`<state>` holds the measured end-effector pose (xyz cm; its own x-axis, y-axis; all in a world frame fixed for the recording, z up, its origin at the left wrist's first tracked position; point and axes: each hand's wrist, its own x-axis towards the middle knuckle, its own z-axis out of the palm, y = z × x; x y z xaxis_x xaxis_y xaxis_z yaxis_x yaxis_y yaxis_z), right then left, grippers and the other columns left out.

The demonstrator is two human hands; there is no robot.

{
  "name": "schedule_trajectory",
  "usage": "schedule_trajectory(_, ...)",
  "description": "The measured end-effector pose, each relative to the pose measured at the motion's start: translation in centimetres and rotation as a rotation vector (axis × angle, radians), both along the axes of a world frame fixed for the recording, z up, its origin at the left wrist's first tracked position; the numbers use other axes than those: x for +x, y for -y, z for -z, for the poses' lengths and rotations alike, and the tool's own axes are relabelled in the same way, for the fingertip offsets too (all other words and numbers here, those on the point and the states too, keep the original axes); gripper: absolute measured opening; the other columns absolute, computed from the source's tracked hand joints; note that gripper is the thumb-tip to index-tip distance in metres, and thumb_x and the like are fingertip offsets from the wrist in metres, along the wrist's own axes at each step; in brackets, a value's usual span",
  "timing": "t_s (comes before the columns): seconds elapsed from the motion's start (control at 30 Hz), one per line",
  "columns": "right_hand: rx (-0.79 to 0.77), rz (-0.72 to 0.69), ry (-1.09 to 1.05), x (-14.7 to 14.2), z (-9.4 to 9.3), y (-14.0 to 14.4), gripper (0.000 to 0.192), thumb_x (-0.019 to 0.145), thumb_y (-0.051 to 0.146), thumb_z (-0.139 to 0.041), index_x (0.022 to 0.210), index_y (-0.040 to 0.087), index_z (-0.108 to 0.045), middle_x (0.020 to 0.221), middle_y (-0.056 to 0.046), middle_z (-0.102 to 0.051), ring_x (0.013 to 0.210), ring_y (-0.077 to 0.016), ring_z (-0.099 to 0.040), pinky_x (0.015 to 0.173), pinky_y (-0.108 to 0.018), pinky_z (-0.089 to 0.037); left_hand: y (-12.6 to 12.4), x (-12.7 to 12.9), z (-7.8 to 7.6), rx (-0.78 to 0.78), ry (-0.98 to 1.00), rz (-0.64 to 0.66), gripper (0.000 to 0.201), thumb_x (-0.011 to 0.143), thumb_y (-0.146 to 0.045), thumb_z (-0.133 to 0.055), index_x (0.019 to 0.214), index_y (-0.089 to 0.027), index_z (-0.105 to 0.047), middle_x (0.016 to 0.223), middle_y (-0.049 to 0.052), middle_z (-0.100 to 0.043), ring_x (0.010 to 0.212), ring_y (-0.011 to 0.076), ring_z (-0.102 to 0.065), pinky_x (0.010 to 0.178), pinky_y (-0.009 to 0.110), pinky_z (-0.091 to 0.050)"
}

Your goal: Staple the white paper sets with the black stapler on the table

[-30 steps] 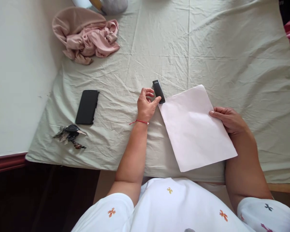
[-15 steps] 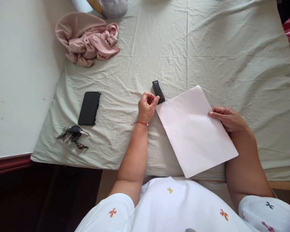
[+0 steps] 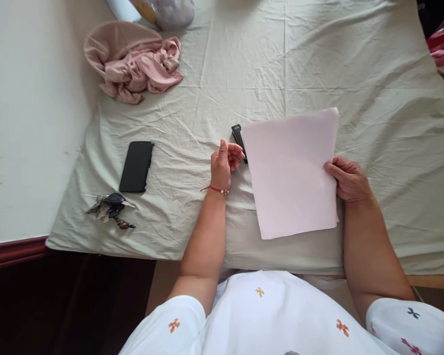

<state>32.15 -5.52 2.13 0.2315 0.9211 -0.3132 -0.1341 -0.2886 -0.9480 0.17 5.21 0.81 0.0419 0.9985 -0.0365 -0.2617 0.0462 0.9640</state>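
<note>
White sheets of paper (image 3: 294,177), seemingly more than one by the doubled lower right corner, are held up over the cloth. My right hand (image 3: 350,178) pinches their right edge, thumb on top. Just left of the paper, my left hand (image 3: 224,162) has its thumb raised and fingers loosely curled apart, with nothing in it. A black stapler (image 3: 237,132) lies beyond my left fingers, partly hidden by them and by the paper's left edge.
A black phone (image 3: 136,166) and a bunch of keys (image 3: 113,207) lie to the left on the pale green cloth (image 3: 192,217). Further back are a crumpled pink cloth (image 3: 136,64) and a plastic bag (image 3: 173,12). A wall (image 3: 25,118) bounds the left side.
The paper has turned upright and moved away from my body, now covering part of the stapler. My left hand has let go of the paper's corner and opened its fingers.
</note>
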Motion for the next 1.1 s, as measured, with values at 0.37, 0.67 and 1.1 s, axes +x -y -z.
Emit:
schedule_trajectory(0.37,0.001,-0.028,0.120,-0.43,-0.01,0.06,0.027,0.077,0.047,-0.084,0.090,0.026,-0.075,0.091,-0.001,-0.076,0.081,-0.0196,-0.071,0.073,-0.032,-0.061,0.55,-0.43,0.20,0.029,-0.130,0.328,0.051,0.071,-0.063,-0.088,0.062,-0.018,-0.065,0.052,-0.005,-0.042,0.046,0.0047,-0.029,0.042,0.024,-0.020)
schedule_trajectory(0.67,0.065,-0.076,0.062,-0.98,-0.36,-0.04,0.029,0.072,0.039,-0.092,0.095,0.027,-0.080,0.097,0.000,-0.079,0.083,-0.0201,-0.072,0.079,-0.037,-0.063,0.41,0.24,0.52,-0.060,-0.079,0.223,0.042,0.058,-0.045,-0.099,0.086,-0.018,-0.082,0.089,0.004,-0.082,0.075,0.0163,-0.071,0.071,0.031,-0.061)
schedule_trajectory(1.1,0.058,-0.085,0.074,-0.88,-0.39,-0.12,0.046,0.074,0.042,-0.090,0.115,0.031,-0.075,0.116,-0.001,-0.080,0.102,-0.0241,-0.076,0.090,-0.038,-0.063,0.16,-0.08,0.75,0.009,0.028,0.155,0.040,0.071,-0.051,-0.090,0.091,-0.020,-0.076,0.087,0.003,-0.080,0.087,0.0203,-0.076,0.083,0.032,-0.061)
